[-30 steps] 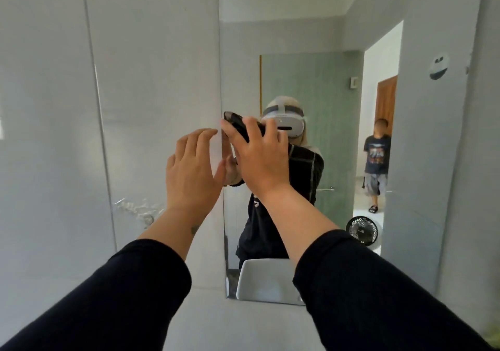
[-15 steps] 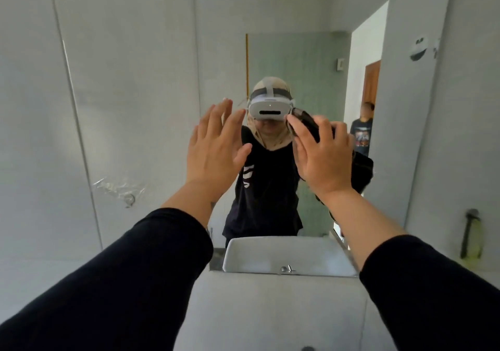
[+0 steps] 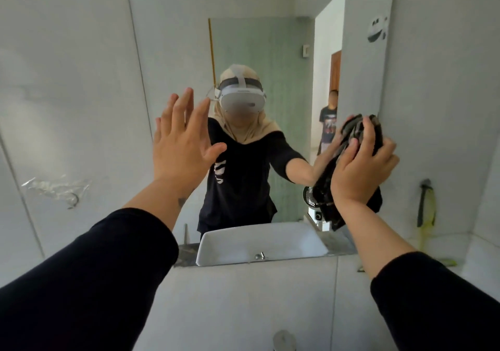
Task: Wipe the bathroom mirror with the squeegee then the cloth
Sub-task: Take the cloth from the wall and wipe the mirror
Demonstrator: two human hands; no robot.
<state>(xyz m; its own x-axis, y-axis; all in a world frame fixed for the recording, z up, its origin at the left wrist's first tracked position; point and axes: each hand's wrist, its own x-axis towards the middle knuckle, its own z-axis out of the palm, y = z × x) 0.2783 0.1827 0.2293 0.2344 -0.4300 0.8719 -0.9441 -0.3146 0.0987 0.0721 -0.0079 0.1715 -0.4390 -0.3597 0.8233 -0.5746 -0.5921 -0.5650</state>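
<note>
The frameless bathroom mirror (image 3: 176, 39) fills the wall ahead. My right hand (image 3: 362, 164) presses a dark crumpled cloth (image 3: 351, 134) flat against the glass close to the mirror's right edge, and part of the cloth hangs below my wrist. My left hand (image 3: 181, 139) is raised near the mirror's left part, fingers spread, holding nothing; whether it touches the glass I cannot tell. A squeegee (image 3: 426, 207) with a dark handle and yellow-green blade hangs on the tiled wall at the right.
The white sink shows as a reflection (image 3: 259, 242) at the mirror's lower edge. A hook with clear tape (image 3: 62, 191) sticks on the left wall. A white ledge (image 3: 460, 245) runs along the right corner. Another person stands in the reflected doorway (image 3: 328, 123).
My right hand has swept the cloth across the mirror from its left side to its right edge. My left hand stayed raised and open. The view shifted right and down.
</note>
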